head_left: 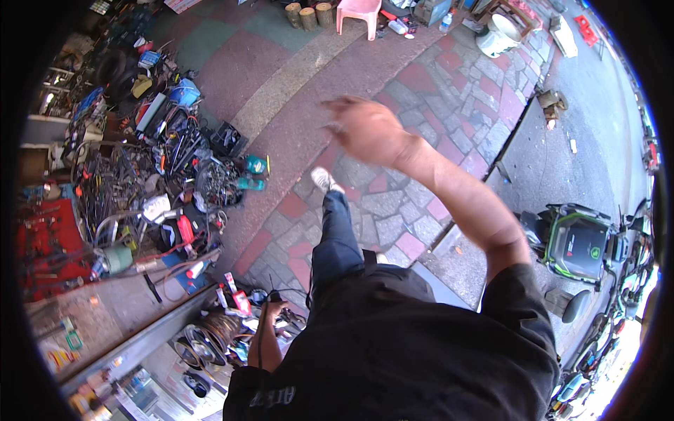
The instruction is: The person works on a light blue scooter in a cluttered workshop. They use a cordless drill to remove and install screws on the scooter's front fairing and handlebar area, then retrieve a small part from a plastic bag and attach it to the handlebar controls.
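My right hand (368, 130) is held out in front of me above the paving, its fingers blurred but apart, with nothing visible in them. Low on my left, my left hand (275, 309) hangs beside cluttered goods near the workbench. Its fingers are small and partly hidden by a dark object, so their grip cannot be made out. A thin black cord (260, 344) runs down along that forearm. One of my legs in dark trousers (335, 224) is stretched forward, ending in a pale shoe (324, 179) on the ground.
Tools and parts pile up on the left (133, 168), with teal bottles (254, 165) at their edge. A pink stool (359, 17) and wooden stumps (307, 17) stand far ahead. Toward the right are a white bucket (498, 35) and a green-trimmed black vehicle (579, 242).
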{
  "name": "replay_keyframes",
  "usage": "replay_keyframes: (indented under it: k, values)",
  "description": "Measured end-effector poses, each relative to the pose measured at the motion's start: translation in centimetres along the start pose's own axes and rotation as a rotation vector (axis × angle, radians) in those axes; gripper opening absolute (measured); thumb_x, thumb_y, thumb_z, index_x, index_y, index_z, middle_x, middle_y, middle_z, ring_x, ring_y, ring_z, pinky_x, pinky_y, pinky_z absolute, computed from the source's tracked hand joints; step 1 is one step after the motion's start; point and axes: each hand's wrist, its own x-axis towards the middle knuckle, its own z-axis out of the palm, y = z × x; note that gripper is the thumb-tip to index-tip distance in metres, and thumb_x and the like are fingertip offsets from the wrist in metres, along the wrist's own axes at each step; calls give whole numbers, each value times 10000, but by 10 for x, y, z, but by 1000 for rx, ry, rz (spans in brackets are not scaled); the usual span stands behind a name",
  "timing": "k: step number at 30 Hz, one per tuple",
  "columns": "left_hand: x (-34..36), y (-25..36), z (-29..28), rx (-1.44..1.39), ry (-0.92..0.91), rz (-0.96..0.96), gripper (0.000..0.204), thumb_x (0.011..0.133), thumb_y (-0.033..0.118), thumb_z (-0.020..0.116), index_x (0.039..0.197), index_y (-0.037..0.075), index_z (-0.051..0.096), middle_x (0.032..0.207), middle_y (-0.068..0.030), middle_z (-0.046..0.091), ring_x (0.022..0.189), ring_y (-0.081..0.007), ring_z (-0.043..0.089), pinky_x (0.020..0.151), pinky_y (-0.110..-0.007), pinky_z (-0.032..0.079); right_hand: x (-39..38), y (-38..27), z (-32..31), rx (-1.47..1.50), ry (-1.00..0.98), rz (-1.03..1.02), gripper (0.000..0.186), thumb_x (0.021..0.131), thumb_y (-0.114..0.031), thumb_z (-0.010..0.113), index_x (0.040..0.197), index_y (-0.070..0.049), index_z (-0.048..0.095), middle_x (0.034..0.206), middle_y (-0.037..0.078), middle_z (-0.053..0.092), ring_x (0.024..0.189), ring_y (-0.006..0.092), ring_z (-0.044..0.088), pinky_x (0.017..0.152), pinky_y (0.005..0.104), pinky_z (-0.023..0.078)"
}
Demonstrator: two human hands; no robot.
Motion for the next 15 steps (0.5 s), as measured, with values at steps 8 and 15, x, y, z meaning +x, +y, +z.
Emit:
replay_keyframes:
  k: [8, 15]
  values:
    - [82, 296, -184, 128, 369, 219, 519, 680, 368, 883, 992, 11, 672, 844, -97, 625, 731, -255, 597, 662, -414, 484, 325, -15, -115, 609, -298, -431, 239, 833, -165, 657, 977, 20, 610, 849, 149, 674, 800, 287, 685, 637, 376, 569]
    - [90, 612, -374, 29, 544, 378, 619, 734, 347, 872, 1155, -14, 596, 930, -144, 707, 780, -290, 687, 712, -423, 541, 515, 122, -55, 719, -374, -303, 264, 858, -197, 670, 997, 18, 606, 856, 154, 672, 812, 300, 686, 658, 393, 565]
